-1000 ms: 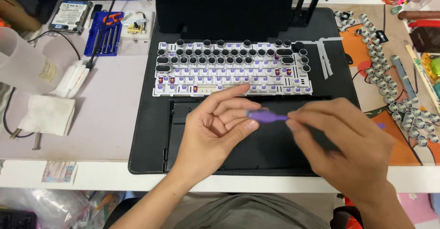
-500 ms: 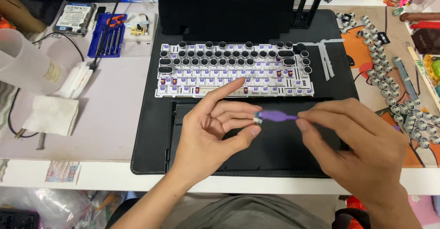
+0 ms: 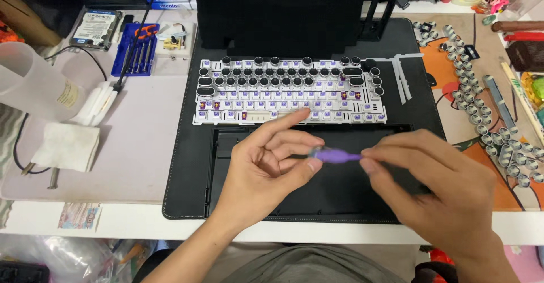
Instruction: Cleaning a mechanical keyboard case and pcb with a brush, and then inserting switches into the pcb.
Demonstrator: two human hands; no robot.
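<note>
My left hand (image 3: 266,167) and my right hand (image 3: 436,186) meet over a black keyboard case (image 3: 226,147) on a black mat (image 3: 187,164). Between them is a small purple tool (image 3: 334,156) with a pale tip. My right fingers pinch its right end, and my left thumb and fingers touch its left tip. Just beyond the hands lies a white keyboard plate (image 3: 290,93) with purple switches; round black keycaps fill its upper rows, and the lower rows are mostly bare.
Several round keycaps (image 3: 493,124) lie on an orange mat at the right. At the left are a translucent jug (image 3: 31,82), folded white tissue (image 3: 63,146), a blue screwdriver set (image 3: 136,48) and a hard drive (image 3: 95,28). A black stand (image 3: 283,11) rises behind the keyboard.
The purple tool has stayed between both hands while the view shifted slightly. My left fingers have opened a little around its tip.
</note>
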